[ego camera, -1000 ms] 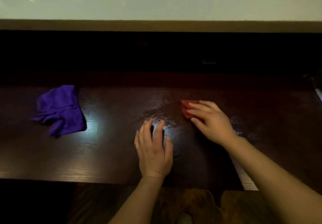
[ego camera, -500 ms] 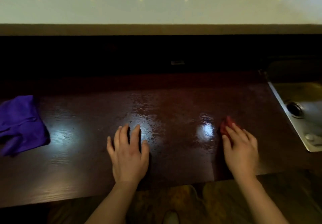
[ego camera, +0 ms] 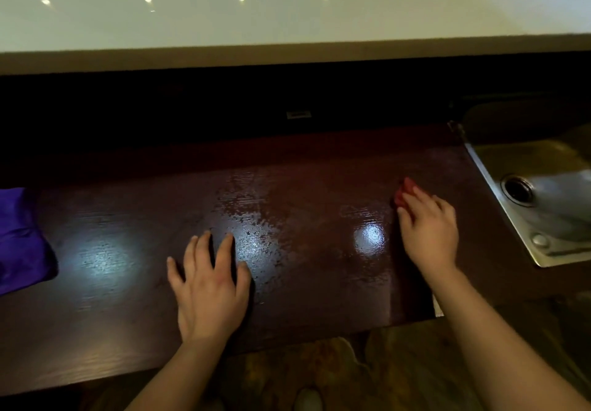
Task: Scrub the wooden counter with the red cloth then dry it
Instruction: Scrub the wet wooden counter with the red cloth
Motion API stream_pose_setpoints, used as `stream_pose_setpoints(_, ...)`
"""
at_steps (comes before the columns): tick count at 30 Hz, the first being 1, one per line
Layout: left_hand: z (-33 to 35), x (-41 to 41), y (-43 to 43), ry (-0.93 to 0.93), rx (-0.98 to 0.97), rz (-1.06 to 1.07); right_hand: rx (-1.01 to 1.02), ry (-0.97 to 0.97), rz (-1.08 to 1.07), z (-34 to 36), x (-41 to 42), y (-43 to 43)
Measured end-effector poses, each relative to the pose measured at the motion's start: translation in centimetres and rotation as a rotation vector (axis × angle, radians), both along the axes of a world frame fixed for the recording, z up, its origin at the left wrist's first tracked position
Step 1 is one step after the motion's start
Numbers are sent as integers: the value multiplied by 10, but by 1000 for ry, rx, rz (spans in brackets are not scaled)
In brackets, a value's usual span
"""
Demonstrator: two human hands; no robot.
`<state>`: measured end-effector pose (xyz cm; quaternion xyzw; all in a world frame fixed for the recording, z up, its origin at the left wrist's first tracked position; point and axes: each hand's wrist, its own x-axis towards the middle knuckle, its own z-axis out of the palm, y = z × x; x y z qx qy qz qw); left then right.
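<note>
Wet wooden table (ego camera: 128,314): my left hand (ego camera: 209,292) lies flat, fingers straight, while my right hand (ego camera: 428,231) presses the red cloth (ego camera: 403,188) with straight fingers near the sink (ego camera: 527,161).

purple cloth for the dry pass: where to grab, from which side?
Best pinch the purple cloth at a raised fold near its right side, from above, with the nearer left hand. It lies limp and crumpled on the counter, so flat edges offer little.

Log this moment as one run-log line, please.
phase: scrubbing | right hand: presses red cloth on wooden counter, near sink | left hand: flat on counter | purple cloth: far left, untouched | drying: not started
</note>
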<state>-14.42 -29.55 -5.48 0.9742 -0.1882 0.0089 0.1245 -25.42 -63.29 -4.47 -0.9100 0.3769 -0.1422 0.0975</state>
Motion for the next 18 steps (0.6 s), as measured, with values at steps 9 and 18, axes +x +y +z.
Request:
stream_pose_setpoints(9,6,-1,1,12,-33,25,-35,-3,777,-13,-15,117)
stream_pose_setpoints(18,2,1,2,69,5,-12,-26,-7,339,-7,49,162)
